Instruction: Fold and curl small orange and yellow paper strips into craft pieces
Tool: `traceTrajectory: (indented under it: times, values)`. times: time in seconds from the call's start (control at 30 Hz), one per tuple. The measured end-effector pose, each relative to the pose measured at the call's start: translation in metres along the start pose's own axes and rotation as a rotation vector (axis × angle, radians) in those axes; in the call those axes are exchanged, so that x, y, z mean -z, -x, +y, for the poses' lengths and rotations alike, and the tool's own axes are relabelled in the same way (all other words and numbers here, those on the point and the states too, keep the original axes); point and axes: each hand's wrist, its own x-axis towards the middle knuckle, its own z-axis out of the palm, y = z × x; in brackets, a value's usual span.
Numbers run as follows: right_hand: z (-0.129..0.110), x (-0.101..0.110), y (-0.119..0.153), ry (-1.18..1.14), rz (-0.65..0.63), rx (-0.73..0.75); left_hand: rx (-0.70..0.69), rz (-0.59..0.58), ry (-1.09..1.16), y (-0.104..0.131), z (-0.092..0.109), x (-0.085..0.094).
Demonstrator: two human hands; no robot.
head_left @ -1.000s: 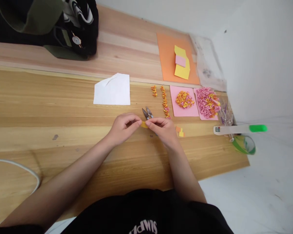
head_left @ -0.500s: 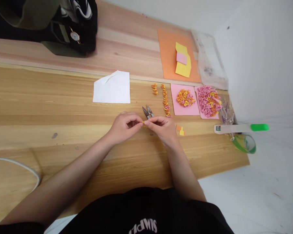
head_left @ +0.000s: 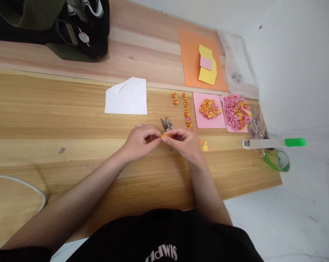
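Our left hand (head_left: pixel 142 143) and right hand (head_left: pixel 187 145) pinch a yellow strip (head_left: pixel 166 136); tabletop (head_left: pixel 71 127) stretches left, its right edge well apart.

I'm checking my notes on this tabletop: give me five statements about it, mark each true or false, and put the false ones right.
1. The left hand and the right hand hold a yellow-orange strip between them. True.
2. The snips beyond the hands have their blades closed together. False: the blades stand apart.
3. The smaller pile of coloured pieces lies on a pink sheet. True.
4. The white paper lies to the right of the snips. False: it lies to their left.
5. A watch is on the dark bag. True.
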Motion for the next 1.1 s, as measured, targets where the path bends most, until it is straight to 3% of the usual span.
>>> traceTrajectory:
  times: [0.63, 1.1]
  values:
    - [0.0066, -0.0006, -0.0015, -0.007, 0.013, 0.105, -0.02, 0.009, -0.009, 0.0012, -0.0032, -0.0013]
    - [0.0044, 0.0, -0.0024, -0.001, -0.006, 0.054, -0.076, -0.039, -0.064, 0.0, -0.0036, -0.0004]
